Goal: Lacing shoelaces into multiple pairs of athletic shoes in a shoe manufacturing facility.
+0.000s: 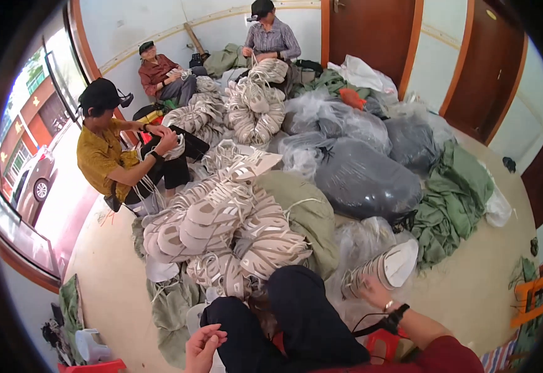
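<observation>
My left hand [204, 348] is raised beside my left knee, its thumb and fingers drawn together. Whatever is in that pinch, if anything, is too small to make out. My right hand [376, 293] reaches out past my right knee, fingers stretched against the near side of a stack of shoe uppers [399, 264]. That stack lies tilted on clear plastic sheeting [361, 239], with a white piece at its right end. Directly in front of my knees rises a big heap of beige and white shoe uppers [212, 214], nested in bundles with laces hanging out.
Three people sit around the heap: one in a yellow shirt [100, 158], one in a red shirt [153, 73], one in a striped shirt [274, 40]. Full dark plastic bags [364, 177] and green cloth [455, 199] lie right of the uppers. A red stool [383, 345] stands by my right arm.
</observation>
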The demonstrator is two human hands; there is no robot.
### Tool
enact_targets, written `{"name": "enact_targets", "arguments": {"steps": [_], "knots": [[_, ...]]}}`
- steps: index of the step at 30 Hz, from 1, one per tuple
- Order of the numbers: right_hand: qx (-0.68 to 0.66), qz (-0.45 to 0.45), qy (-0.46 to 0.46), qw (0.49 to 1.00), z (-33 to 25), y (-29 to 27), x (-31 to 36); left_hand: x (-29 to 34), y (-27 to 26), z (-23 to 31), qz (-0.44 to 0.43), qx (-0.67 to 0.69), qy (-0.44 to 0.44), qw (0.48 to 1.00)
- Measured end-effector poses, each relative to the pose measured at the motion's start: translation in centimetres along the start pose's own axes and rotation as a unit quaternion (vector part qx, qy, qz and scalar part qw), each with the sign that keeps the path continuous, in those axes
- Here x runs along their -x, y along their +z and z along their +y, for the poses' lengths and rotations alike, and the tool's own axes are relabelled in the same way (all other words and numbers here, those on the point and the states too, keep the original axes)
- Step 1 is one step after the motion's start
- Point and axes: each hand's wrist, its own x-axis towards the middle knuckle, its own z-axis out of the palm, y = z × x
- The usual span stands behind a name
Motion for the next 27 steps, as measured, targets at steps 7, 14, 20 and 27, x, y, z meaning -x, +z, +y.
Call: {"name": "enact_targets", "arguments": {"steps": [7, 14, 20, 27], "knots": [[0.431, -0.531, -0.373, 0.627, 3.0, 1.4, 11.3, -0.5, -1.6, -0.5, -0.011, 0.052, 0.029, 0.998], [0.206, -0.54, 0.045, 0.814, -5.8, -4.8, 19.1, 1.0, -5.6, -4.5, 0.045, 0.146, 0.053, 0.987], [0.239, -0.445, 0.061, 0.861, -6.5, -5.9, 24.5, 2.0, -7.2, -6.1, 0.061, 0.216, 0.062, 0.973], [0.233, -0.333, 0.052, 0.912, -4.4, -3.6, 30.8, 1.9, -8.5, -7.5, 0.04, 0.244, 0.086, 0.965]]}}
